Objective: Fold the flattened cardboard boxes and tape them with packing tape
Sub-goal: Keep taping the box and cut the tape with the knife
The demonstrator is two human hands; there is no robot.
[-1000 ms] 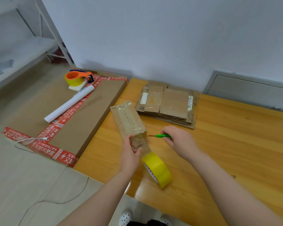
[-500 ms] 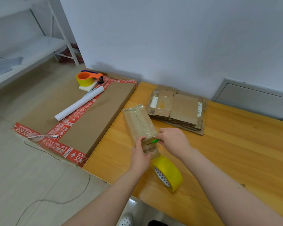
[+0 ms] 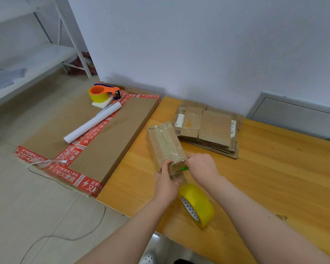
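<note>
Your left grip (image 3: 166, 184) is clutching the one folded box (image 3: 165, 143) at its near end; your right grip (image 3: 202, 168) is holding one green-handled tool (image 3: 184, 168) near one yellow tape roll (image 3: 197, 205) on the desk (image 3: 274, 178).

Bench (image 3: 274, 178) was smooth varnished wood, kinda shiny. Box (image 3: 165, 144) was matt brown cardboard under glossy clear tape; the yellow tape roll (image 3: 197, 204) looked slick plastic, and the flat stack (image 3: 210, 130) by the far edge was rough cardboard.
</note>
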